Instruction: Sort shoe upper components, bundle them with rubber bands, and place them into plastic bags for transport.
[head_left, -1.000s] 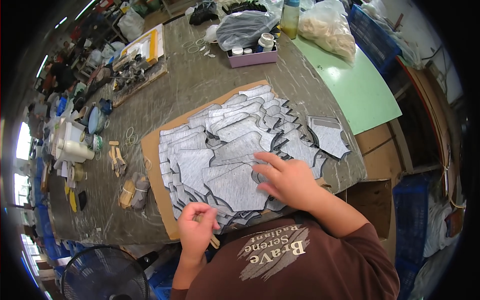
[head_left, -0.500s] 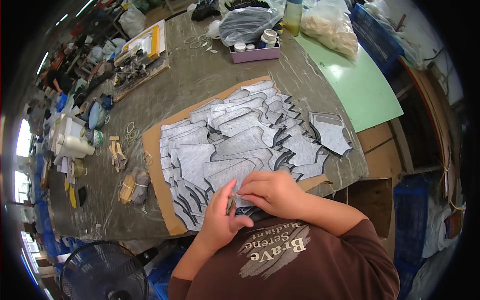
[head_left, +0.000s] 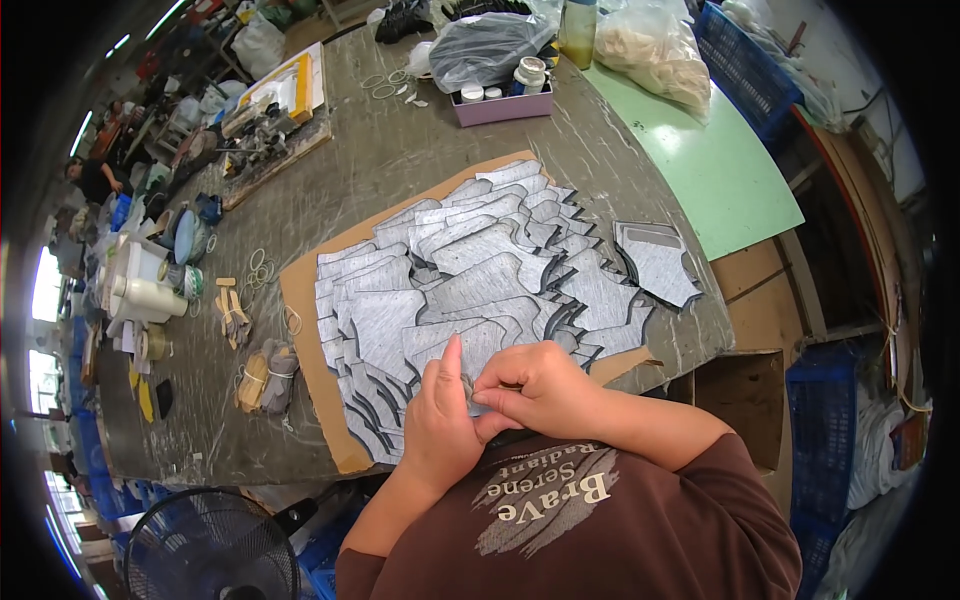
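Observation:
My left hand [head_left: 443, 425] is raised at the near edge of the cut pieces, fingers upright and thumb bent toward my right hand. Between thumb and fingers it holds a small greyish thing [head_left: 470, 385], mostly hidden, whose kind I cannot make out. Thumb and fingertips of my right hand [head_left: 537, 385] are pinched together against it. Under and beyond both hands, overlapping rows of grey fabric pieces [head_left: 475, 270] with dark edges lie on a brown cardboard sheet [head_left: 300, 300]. To their right is a separate small stack of similar grey pieces [head_left: 660, 262].
Left of the cardboard lie tied bundles of tan and grey pieces [head_left: 268, 375] and rubber bands [head_left: 260, 268]. A purple box [head_left: 505, 108] with small bottles stands at the far side. A green board [head_left: 690, 160] lies at the right. A black fan [head_left: 210, 550] stands near left.
My left fingers have straightened upward. The right fingertips have closed in a pinch nearer the left thumb, over the small greyish thing. The grey pieces on the cardboard lie as before.

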